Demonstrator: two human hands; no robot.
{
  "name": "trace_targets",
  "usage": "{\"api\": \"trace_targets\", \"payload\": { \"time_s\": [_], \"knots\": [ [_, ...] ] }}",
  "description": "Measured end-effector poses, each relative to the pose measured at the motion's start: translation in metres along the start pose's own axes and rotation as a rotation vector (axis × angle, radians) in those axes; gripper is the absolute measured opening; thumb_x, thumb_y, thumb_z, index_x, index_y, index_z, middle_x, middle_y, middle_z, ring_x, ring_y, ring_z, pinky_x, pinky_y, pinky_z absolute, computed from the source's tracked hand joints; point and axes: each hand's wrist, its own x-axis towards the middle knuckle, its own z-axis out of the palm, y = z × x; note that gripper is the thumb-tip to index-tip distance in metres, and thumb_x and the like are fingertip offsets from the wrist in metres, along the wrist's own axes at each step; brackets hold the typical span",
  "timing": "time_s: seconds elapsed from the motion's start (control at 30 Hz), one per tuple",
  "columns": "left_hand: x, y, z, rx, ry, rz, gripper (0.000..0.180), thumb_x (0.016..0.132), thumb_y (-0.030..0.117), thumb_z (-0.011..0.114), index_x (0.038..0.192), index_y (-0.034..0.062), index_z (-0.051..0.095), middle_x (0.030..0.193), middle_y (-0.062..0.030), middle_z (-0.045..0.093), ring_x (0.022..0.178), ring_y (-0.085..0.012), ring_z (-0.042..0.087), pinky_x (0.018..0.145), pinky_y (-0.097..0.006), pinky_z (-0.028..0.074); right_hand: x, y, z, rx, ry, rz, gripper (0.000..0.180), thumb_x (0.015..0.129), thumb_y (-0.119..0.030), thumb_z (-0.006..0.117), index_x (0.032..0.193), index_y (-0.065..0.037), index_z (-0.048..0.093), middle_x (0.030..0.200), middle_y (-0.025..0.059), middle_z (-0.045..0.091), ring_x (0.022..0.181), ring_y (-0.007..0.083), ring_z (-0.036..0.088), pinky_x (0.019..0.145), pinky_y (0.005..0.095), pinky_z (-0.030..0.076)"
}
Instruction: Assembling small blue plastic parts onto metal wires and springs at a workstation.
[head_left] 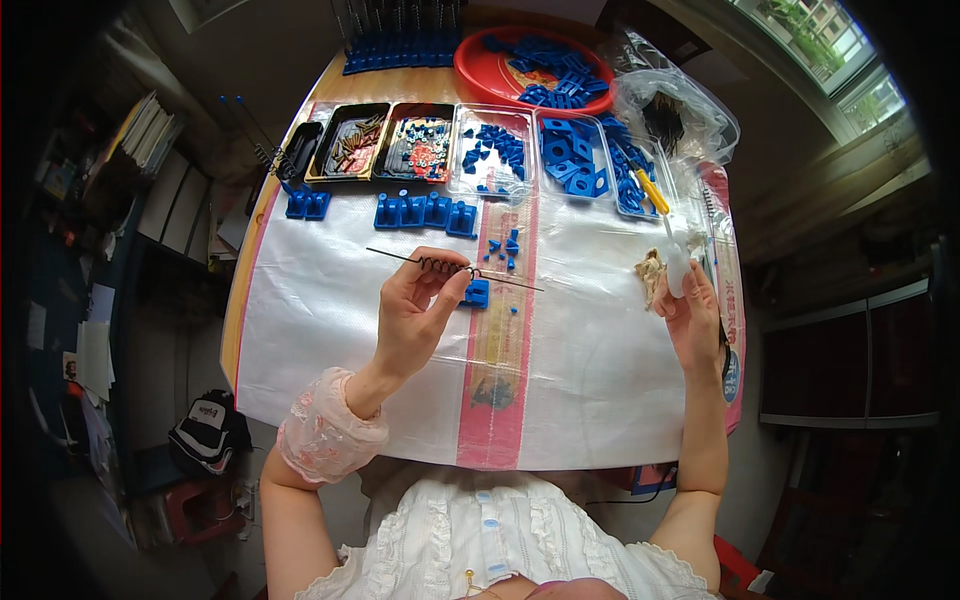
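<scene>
Left hand (415, 310): raised over the counter, thumb and fingers pinched on a thin dark wire rod (450, 268); rod lies nearly level, running out past both sides of the hand.
Rod look: straight wire with a short black coil spring (437, 264) wound round it mid-length, just above the fingertips; ends bare.
Right hand (692, 315): out near the counter's right edge, fingers curled round a small whitish squeeze bottle (678, 268) with a thin nozzle pointing up and away; a yellow-handled tool (652, 190) lies just beyond it.
Beside right hand: a crumpled tan rag (651, 272), touching the sheet.
Under left hand: one blue plastic block (477, 293) on the sheet, small blue bits (505, 245) scattered near.
Progress, by my reading: spring is on the rod; rod not yet seated in any block. Early in this piece.
Done so far: rows of blue blocks (425, 212) stand ahead; finished ones with upright rods (395, 45) line the far edge.
Left: trays (465, 150) and red basin (475, 70) hold plenty of loose parts.
Counter (330, 90): wood, covered by a white woven sheet (320, 330).
</scene>
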Motion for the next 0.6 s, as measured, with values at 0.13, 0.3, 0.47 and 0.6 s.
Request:
{"api": "trace_targets", "payload": {
  "time_s": [0.13,0.3,0.47,0.6],
  "knots": [
    [0.001,0.000,-0.001,-0.035,0.031,-0.026,0.012,0.101,0.006,0.064,0.111,0.0017,0.061,0.094,-0.0003,0.064,0.087,-0.0048,0.060,0.077,-0.020,0.049,0.002,0.007,-0.009,0.253,0.028,0.141,0.026,0.103,-0.029,0.062,0.118,-0.008,0.060,0.086,0.0013,0.056,0.067,0.0084,0.038,0.061,0.0247,0.035],
    [0.003,0.000,-0.003,-0.062,0.058,-0.021,0.010,0.102,0.008,0.061,0.110,0.0028,0.060,0.092,-0.0018,0.065,0.082,-0.0057,0.059,0.072,-0.021,0.047,-0.001,0.010,-0.004,0.244,0.153,0.184,0.025,0.101,-0.030,0.064,0.113,-0.009,0.060,0.082,-0.0016,0.052,0.066,0.0066,0.037,0.058,0.0237,0.032],
    [0.006,-0.004,-0.005,-0.062,0.086,-0.041,0.009,0.103,0.010,0.061,0.108,0.0032,0.060,0.090,-0.0033,0.066,0.079,-0.0066,0.059,0.070,-0.022,0.048,-0.004,0.009,-0.001,0.101,0.147,0.106,0.019,0.100,-0.029,0.065,0.103,-0.011,0.058,0.078,-0.0048,0.053,0.060,0.0042,0.036,0.052,0.0228,0.029],
    [0.005,-0.005,-0.006,-0.036,0.081,-0.052,0.008,0.102,0.010,0.061,0.107,0.0036,0.060,0.089,-0.0030,0.066,0.078,-0.0066,0.059,0.069,-0.022,0.047,-0.010,0.008,0.009,-0.051,0.103,0.028,0.016,0.101,-0.026,0.063,0.099,-0.011,0.056,0.072,-0.0061,0.050,0.055,0.0026,0.032,0.050,0.0225,0.026]
  ]
}}
